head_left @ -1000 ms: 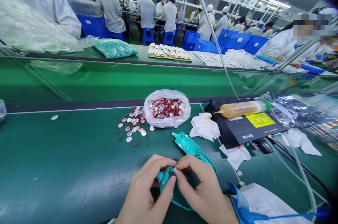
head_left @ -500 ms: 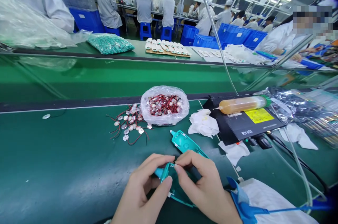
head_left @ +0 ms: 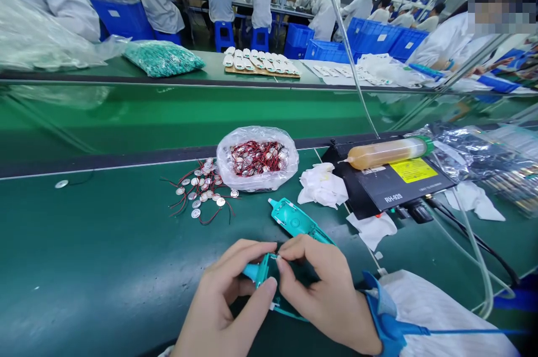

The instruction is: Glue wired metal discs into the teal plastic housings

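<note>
My left hand [head_left: 233, 295] grips a teal plastic housing half [head_left: 261, 272] by its narrow, pale-blue tipped end, thumb in front and fingers behind. Thumb and index finger of my right hand [head_left: 321, 290] pinch at the housing's upper edge, by a small whitish part too tiny to name. My right palm hides much of the housing. Just beyond my hands lies a second teal housing half [head_left: 296, 219], its hollow side up. Farther off, a clear plastic bag [head_left: 229, 175] holds many small silver discs with red and black wires, and more wired discs [head_left: 204, 194] lie loose beside it.
A black RH-928 box [head_left: 399, 191] with an amber-filled syringe [head_left: 384, 152] on it stands at right, trailing cables and a tube. Crumpled white tissue [head_left: 323, 186] lies beside it. Behind a green ledge are a bag of teal parts [head_left: 163, 58] and rows of white pieces [head_left: 260, 63]. Co-workers sit beyond.
The view has shifted slightly, so the background sits a little higher in the picture. Both hands keep their hold on the housing half, with only small finger movement.
</note>
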`<state>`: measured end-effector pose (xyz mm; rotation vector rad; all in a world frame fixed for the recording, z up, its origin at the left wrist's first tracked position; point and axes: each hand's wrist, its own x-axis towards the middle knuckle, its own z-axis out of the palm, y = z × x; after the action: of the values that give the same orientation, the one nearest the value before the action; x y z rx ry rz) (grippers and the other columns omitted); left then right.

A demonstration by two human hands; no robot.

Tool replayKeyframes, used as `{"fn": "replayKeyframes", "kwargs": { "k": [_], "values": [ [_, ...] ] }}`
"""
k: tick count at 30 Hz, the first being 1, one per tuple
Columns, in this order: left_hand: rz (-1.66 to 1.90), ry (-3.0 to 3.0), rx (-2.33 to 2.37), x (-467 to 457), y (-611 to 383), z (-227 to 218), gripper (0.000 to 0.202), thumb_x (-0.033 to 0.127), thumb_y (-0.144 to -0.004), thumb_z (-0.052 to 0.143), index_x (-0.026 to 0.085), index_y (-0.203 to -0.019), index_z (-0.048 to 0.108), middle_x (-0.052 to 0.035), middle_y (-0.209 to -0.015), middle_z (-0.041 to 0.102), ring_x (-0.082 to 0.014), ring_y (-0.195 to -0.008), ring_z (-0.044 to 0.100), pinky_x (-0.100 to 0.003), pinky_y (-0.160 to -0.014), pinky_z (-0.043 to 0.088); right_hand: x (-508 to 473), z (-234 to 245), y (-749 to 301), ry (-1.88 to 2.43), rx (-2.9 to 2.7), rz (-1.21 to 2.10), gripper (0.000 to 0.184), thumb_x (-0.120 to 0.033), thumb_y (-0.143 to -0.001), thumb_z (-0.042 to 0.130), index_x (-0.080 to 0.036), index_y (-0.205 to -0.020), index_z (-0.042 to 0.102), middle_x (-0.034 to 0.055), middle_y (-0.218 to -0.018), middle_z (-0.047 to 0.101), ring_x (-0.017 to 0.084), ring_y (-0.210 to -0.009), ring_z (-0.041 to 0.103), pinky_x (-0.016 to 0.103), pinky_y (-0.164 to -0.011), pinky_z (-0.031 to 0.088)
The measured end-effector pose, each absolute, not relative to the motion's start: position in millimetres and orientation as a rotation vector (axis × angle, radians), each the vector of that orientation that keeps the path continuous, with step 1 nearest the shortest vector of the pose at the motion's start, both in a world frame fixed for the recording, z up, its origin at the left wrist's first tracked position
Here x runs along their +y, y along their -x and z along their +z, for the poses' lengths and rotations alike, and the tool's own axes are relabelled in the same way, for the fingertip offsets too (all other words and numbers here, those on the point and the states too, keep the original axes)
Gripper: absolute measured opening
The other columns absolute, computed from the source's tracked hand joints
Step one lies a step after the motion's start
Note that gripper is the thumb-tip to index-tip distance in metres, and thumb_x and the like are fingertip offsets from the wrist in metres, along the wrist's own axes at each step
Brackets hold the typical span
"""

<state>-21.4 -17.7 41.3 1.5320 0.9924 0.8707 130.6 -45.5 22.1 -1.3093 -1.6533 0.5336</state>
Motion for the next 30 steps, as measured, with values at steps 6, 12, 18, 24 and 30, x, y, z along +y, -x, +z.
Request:
{"fn": "replayKeyframes", "kwargs": {
  "k": [6,12,18,24,30],
  "values": [
    [0.902,-1.625,0.964,-19.1,22.7,36.7,0.031,0.014,-0.079,0.060,0.031,-0.104,0.068,0.0004,-0.088,0.066,-0.0079,-0.060,0.061,-0.010,-0.047,0.049,-42.4,26.8,-131.9,1.275,-1.678,0.569,0.012,-0.007,-0.079,0.052,-0.018,-0.073,0.051,-0.0001,-0.067,0.060,0.011,-0.062,0.059,0.021,-0.058,0.045],
    [0.983,-1.840,0.996,-20.9,25.1,34.0,0.037,0.009,-0.077,0.060,0.031,-0.107,0.066,0.0022,-0.085,0.066,-0.0079,-0.064,0.061,-0.011,-0.052,0.049,-44.8,28.0,-131.3,1.236,-1.746,0.497,0.015,-0.003,-0.078,0.052,-0.017,-0.076,0.052,0.0011,-0.070,0.062,0.011,-0.066,0.060,0.019,-0.061,0.045],
    [1.078,-1.903,0.985,-22.0,23.4,33.2,0.029,0.009,-0.078,0.059,0.028,-0.100,0.066,0.0039,-0.079,0.066,-0.0080,-0.067,0.063,-0.012,-0.060,0.050,-49.6,25.8,-128.4,1.205,-1.730,0.514,0.016,-0.002,-0.078,0.052,-0.018,-0.077,0.051,0.0004,-0.070,0.060,0.011,-0.065,0.059,0.019,-0.060,0.045],
    [1.111,-1.848,0.985,-26.6,22.2,32.9,0.023,0.006,-0.080,0.055,0.026,-0.090,0.060,0.0034,-0.079,0.063,-0.0097,-0.069,0.062,-0.015,-0.061,0.050,-48.6,34.1,-128.7,1.186,-1.613,0.729,0.013,-0.004,-0.077,0.054,-0.017,-0.076,0.055,0.0024,-0.070,0.064,0.011,-0.063,0.061,0.020,-0.059,0.047],
    [1.080,-1.704,1.018,-32.0,21.6,34.3,0.019,0.007,-0.082,0.047,0.025,-0.083,0.046,0.0039,-0.077,0.056,-0.0095,-0.065,0.057,-0.016,-0.058,0.048,-51.8,41.5,-128.1,1.136,-1.569,0.806,0.010,-0.006,-0.078,0.059,-0.015,-0.076,0.060,0.0046,-0.070,0.068,0.012,-0.065,0.065,0.018,-0.060,0.049]
  ]
}}
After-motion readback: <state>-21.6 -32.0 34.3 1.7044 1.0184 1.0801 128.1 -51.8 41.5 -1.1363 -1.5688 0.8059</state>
